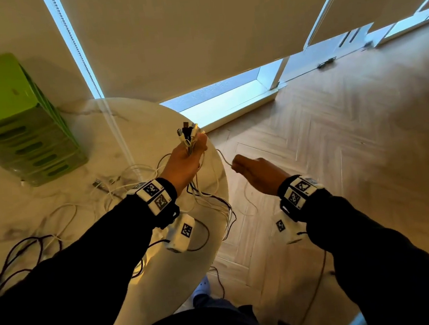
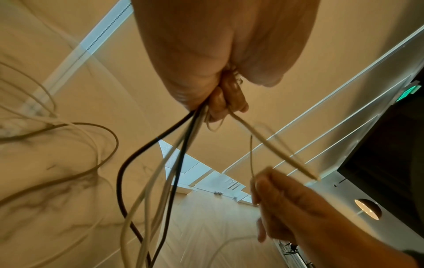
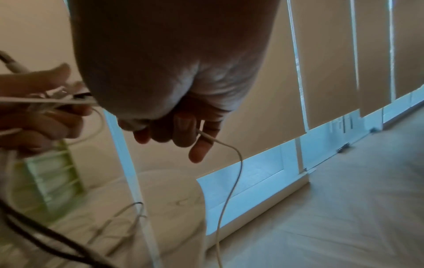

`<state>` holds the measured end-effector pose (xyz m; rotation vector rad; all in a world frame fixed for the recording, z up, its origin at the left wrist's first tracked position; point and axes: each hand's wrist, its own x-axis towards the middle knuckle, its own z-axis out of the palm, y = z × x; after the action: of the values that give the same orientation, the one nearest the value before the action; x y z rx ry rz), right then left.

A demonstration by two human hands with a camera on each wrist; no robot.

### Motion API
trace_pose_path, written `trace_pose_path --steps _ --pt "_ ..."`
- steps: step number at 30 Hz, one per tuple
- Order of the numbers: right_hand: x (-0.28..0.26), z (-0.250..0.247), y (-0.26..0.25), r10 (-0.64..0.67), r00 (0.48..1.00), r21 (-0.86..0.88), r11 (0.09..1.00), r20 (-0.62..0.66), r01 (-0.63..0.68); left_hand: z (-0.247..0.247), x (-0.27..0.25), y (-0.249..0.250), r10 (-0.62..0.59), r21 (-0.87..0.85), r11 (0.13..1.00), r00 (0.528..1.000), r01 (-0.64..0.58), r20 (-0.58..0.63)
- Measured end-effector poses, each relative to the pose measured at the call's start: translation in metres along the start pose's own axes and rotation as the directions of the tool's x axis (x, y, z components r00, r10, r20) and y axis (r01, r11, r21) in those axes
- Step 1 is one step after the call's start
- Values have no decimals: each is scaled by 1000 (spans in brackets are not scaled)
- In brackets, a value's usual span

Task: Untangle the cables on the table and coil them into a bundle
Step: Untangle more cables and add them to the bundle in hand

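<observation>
Marble table carries your green drawer unit, contents hidden, plus loose cables. Your left hand clenches a bunch of cable ends; your right hand pinches 1 white cable.
</observation>
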<state>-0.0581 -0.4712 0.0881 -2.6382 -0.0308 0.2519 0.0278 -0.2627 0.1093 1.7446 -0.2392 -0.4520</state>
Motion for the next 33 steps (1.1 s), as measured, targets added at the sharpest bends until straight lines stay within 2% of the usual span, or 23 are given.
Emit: trace_pose_path --steps 2,3,5,6,7,8,10,12,14,16,19,21,24,25,26,27,28,29,30,31,32,33 --pt "-10 -1 28 85 991 -113 991 106 -73 -2 2 -3 -22 -32 999 1000 21 -17" --pt "-17 -1 39 167 964 -172 976 208 -132 -3 2 -5 -24 -52 998 1000 24 -17" --pt "-30 7 55 352 841 -318 920 411 -229 -4 2 -7 -43 -93 995 999 42 -10" --pt "-33 12 59 415 789 -364 894 454 -260 -4 1 -8 -55 -116 992 998 54 -4" --pt "-34 16 58 429 779 -352 892 457 -285 -3 0 -8 -58 -134 989 998 58 4" --pt "-31 20 53 388 815 -261 918 431 -299 -3 -2 -8 -59 -144 988 998 60 12" --pt "-21 23 26 236 932 54 964 275 -260 -1 -3 -10 -69 -138 988 997 71 15" --pt "-12 23 -16 110 983 269 952 150 -147 -1 -5 -12 -72 -134 988 997 73 18" --pt "-4 26 -56 41 975 321 940 220 -113 -1 -7 -11 -71 -132 989 997 73 22" --pt "2 33 -81 -1 962 244 967 274 -68 -1 -8 -10 -63 -120 991 998 66 29" --pt "7 36 -87 -73 981 210 977 181 34 -3 -8 -11 -61 -150 986 998 66 33" --pt "4 28 -78 -38 989 248 969 140 2 -8 -6 -12 -63 -203 977 998 67 30" --pt "-6 11 -52 106 992 317 941 65 -121 -17 -5 -12 -75 -236 969 997 72 -7" --pt "-10 8 -38 152 985 305 937 82 -170 -20 -6 -11 -77 -249 966 997 71 -16" --pt "-15 8 -23 193 970 243 943 150 -225 -23 -6 -9 -79 -268 961 997 70 -22" --pt "-20 10 -8 234 934 105 957 269 -270 -25 -7 -7 -83 -292 954 996 72 -26" --pt "-26 10 1 292 866 -109 956 406 -272 -26 -8 -5 -88 -320 944 996 77 -20" --pt "-32 12 7 375 766 -325 918 522 -227 -27 -10 -3 -92 -347 934 996 87 2" --pt "-36 11 7 456 665 -488 859 591 -155 -28 -11 -1 -91 -363 927 995 97 35" --pt "-37 8 2 520 587 -567 815 620 -123 -29 -14 0 -88 -367 924 994 108 72" --pt "-35 5 -4 546 557 -573 806 626 -148 -29 -17 1 -86 -366 923 990 121 113" --pt "-30 2 -11 523 590 -522 831 614 -193 -29 -20 2 -80 -366 921 985 131 150"
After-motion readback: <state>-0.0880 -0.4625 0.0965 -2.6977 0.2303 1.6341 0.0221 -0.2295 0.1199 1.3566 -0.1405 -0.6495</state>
